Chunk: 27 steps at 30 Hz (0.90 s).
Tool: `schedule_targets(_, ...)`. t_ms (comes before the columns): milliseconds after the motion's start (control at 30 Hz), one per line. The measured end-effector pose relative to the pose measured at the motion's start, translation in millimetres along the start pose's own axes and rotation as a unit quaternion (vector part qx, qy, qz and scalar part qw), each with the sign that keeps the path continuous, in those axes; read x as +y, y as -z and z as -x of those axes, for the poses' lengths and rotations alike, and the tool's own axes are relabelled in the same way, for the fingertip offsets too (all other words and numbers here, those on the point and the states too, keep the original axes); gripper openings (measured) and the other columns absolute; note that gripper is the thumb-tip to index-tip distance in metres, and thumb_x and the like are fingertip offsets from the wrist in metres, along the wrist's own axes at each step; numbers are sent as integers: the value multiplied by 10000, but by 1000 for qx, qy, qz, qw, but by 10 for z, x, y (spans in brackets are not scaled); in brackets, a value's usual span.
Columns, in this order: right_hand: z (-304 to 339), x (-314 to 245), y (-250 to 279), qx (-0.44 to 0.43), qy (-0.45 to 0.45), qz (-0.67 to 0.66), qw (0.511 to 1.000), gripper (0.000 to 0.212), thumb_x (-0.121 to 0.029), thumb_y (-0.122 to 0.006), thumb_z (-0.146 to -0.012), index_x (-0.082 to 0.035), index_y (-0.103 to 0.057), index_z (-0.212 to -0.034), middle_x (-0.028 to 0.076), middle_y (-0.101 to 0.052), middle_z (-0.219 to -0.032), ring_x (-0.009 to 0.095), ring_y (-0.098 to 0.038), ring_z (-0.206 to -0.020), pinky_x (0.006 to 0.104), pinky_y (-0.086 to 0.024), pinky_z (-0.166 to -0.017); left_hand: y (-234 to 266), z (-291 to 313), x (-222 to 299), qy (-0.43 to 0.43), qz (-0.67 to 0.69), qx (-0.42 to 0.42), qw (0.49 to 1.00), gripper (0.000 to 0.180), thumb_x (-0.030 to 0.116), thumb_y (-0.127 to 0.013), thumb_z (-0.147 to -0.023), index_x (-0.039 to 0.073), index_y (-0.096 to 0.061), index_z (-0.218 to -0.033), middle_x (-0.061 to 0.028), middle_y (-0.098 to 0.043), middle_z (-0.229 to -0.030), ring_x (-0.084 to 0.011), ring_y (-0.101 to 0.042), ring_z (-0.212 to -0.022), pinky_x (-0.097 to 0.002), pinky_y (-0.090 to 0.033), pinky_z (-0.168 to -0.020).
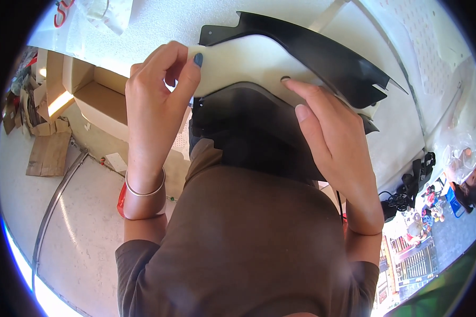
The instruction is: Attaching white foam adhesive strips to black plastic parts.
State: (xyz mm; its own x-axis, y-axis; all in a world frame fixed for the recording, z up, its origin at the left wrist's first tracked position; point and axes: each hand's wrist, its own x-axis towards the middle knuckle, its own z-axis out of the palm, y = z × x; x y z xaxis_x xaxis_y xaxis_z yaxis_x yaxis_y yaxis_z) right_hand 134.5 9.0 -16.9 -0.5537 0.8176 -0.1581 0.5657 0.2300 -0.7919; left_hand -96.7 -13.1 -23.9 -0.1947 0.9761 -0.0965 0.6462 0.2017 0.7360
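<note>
With my left hand [161, 87] I pinch the left end of the cream strip [238, 61], which lies between the upper black panel [314, 47] and the lower black panel [238, 113]. My right hand [330, 124], thumb and forefinger apart, touches it with the forefinger.

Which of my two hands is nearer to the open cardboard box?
Left. Your left hand appears just right of the box, pinching the left end of the pale strip; your right hand is farther right, touching the strip.
</note>
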Motion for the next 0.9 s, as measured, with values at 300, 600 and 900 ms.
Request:
schedule_targets(300, -28, 9, -29, -6, -20, 17, 1000, 203, -145, -542, -910, -58, -569, -1091, 120, -633, -887, 320, -617, -775, 402, -495, -659, -38, -51, -158, -60, -131, -24, 989, 161, 141, -596, -844, 49, -527, -733, -26, -501, -612, -154, -478, -560, -296, -300, -679)
schedule_targets(600, -48, -62, 28, -60, -95, -5, 994, 241, -96, -482, -919, -28, -587, -1126, 180, -643, -999, 370, -609, -886, 347, -463, -816, -63, -67, -179, -62, -200, -44, 977, 167, 168, -600, -850, 71, -527, -736, -29, -519, -632, -178, -483, -576, -326, -273, -694)
schedule_targets(900, 19, -23, 32, -41, -20, 34, 998, 250, -184, -573, -901, -21, -561, -1089, 138, -576, -929, 337, -575, -856, 406, -463, -719, -35, -64, -174, -64, -371, -15, 926, 166, 202, -666, -828, 102, -548, -766, -6, -577, -698, -194, -532, -640, -336, -317, -692)
